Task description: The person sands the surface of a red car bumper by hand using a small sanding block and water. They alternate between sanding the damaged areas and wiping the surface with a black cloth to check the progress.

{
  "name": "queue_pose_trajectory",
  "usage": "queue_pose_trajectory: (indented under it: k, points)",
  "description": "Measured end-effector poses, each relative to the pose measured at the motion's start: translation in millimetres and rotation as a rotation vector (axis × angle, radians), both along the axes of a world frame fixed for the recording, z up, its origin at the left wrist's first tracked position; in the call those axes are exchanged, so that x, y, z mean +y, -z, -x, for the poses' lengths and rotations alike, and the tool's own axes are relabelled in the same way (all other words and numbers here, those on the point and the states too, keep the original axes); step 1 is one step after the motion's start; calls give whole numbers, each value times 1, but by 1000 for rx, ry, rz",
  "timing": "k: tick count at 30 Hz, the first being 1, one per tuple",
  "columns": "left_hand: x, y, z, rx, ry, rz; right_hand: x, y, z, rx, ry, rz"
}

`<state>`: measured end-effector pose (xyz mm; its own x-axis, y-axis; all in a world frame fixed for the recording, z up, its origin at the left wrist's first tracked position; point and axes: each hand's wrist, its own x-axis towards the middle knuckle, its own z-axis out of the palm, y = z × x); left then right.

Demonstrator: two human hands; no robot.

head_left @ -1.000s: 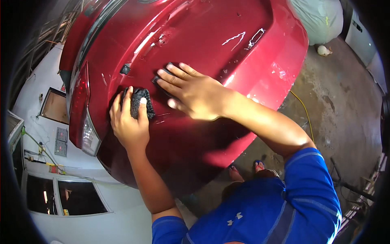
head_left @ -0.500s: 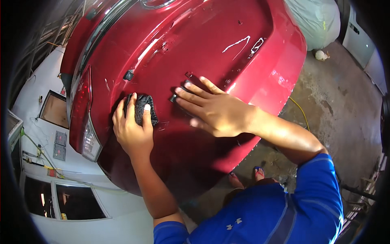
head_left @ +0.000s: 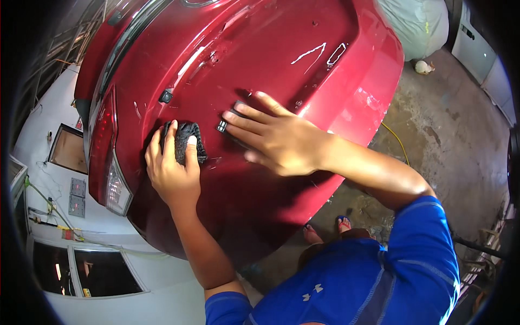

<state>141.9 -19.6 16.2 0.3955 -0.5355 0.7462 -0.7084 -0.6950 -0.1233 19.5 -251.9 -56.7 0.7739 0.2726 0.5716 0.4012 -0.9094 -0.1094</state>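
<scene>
A red car's rear panel fills the middle of the view, with wet, shiny patches. My left hand rests on its left part, fingers and thumb closed round a bunched black cloth with a rough, wet-looking surface. To the right, my right hand lies nearly flat on the panel, fingers stretched over a narrow dark block and pressing it to the paint. Only the block's end and edge show past the fingertips; the rest is under the hand. The thumb is slightly blurred.
A lit tail lamp and a small black fitting sit on the car's left side. Beyond the bumper, a covered vehicle and a yellow hose or cord are at right. A white wall with a window stands at left.
The whole view has shifted slightly. My right hand and the dark block have slid a little to the left over the panel. My left hand keeps its place on the cloth.
</scene>
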Motion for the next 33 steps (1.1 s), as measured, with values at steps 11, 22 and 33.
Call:
queue_pose_trajectory:
  k: [11,22,33]
  points:
    - [-5,-2,3,21,-17,19,13,-2,27,-14,286,7]
    - [-9,-1,3,29,-36,11,-72,4,11,-40,527,137]
    - [-11,-6,11,48,-93,4,-160,-24,2,42,312,107]
